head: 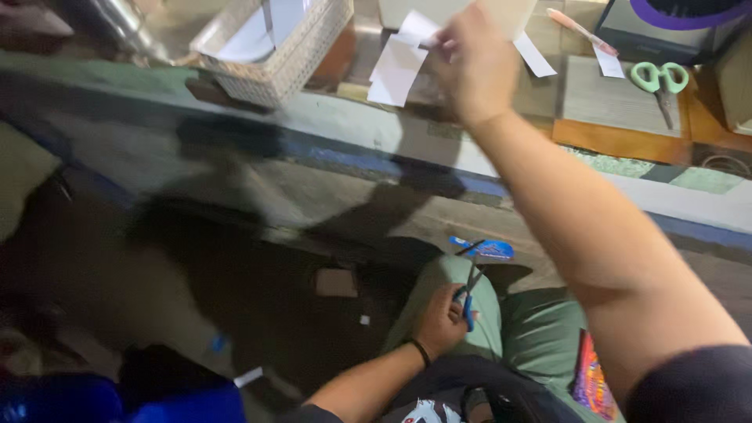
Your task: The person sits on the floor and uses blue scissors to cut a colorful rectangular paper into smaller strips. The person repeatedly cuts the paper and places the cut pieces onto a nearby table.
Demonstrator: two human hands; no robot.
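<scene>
— What did you have in front of you at that moment, biggest first?

— The low table (pixel 439 145), with a pale top and a blue edge, ran across the upper half of the view. On it, at the upper left, sat a white woven basket (pixel 270 59) with sheets of paper inside. Further right lay a grey mat on a wooden board (pixel 611 102), and on that mat a pair of green-handled scissors (pixel 660 78).

— And the hands?

— The right hand (pixel 470 66) was stretched out over the table. Its fingers were pinched on a white paper slip (pixel 415 30); the motion blur kept me from telling exactly which fingertips met. More white paper pieces (pixel 395 74) lay on the table just below that hand.

— The left one?

— The left hand (pixel 440 323) was down low, resting on a green-clad knee (pixel 454 301). Its fingers were curled through the handles of blue-handled scissors (pixel 468 294), whose blades pointed up and away from me, slightly parted. A dark band circled that wrist.

— Anything smaller about?

— A blue card (pixel 489 249) lay on the floor just beyond the blade tips, a brown square scrap (pixel 337 282) sat to the left of the knee, and a pink pen (pixel 580 30) rested near the table's far edge.
</scene>
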